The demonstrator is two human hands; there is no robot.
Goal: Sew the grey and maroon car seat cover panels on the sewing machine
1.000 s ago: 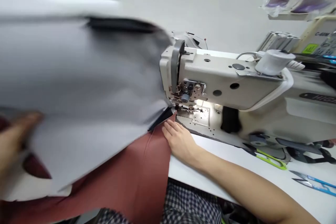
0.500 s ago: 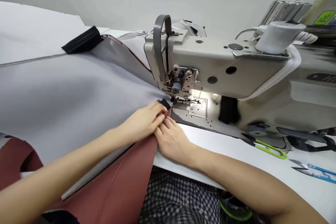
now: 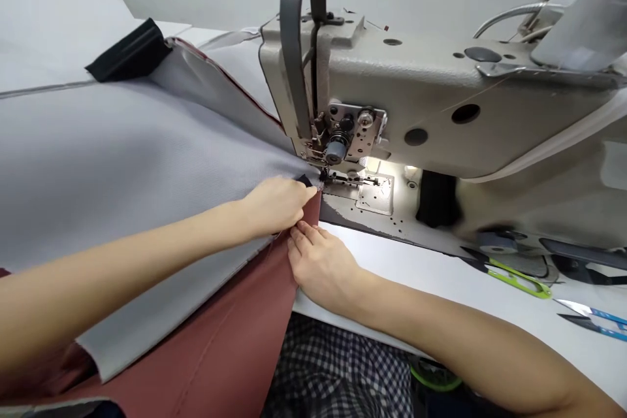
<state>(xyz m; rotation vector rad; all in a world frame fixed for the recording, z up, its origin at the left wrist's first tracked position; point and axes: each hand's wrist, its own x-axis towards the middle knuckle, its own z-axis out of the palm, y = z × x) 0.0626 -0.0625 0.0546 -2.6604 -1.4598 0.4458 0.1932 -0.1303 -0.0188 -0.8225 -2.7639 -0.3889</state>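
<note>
A large grey fabric panel (image 3: pixel 161 163) and a reddish-brown fabric layer (image 3: pixel 235 333) lie together, their edges meeting at the sewing machine's needle area (image 3: pixel 326 175). My left hand (image 3: pixel 277 206) is closed on the layered edge just in front of the presser foot, its index finger stretched toward the seam, beside a small black strip (image 3: pixel 304 180). Slightly nearer to me, my right hand (image 3: pixel 326 268) pinches the edge of the reddish-brown layer, fingers on top and thumb hidden. The sewing machine (image 3: pixel 392 91) stands over the fabric with its lamp lit.
Green-handled thread snips (image 3: pixel 519 277) and blue thread snips (image 3: pixel 597 320) lie on the white tabletop (image 3: pixel 416 268) to the right. A black flap (image 3: pixel 130 52) sticks up from the panel's far edge. A black cloth piece (image 3: pixel 438 199) hangs under the machine arm.
The view has shifted closer to the machine. My left hand's index finger has stretched out toward the needle, and the hands have drawn slightly apart. More reddish-brown fabric shows between them.
</note>
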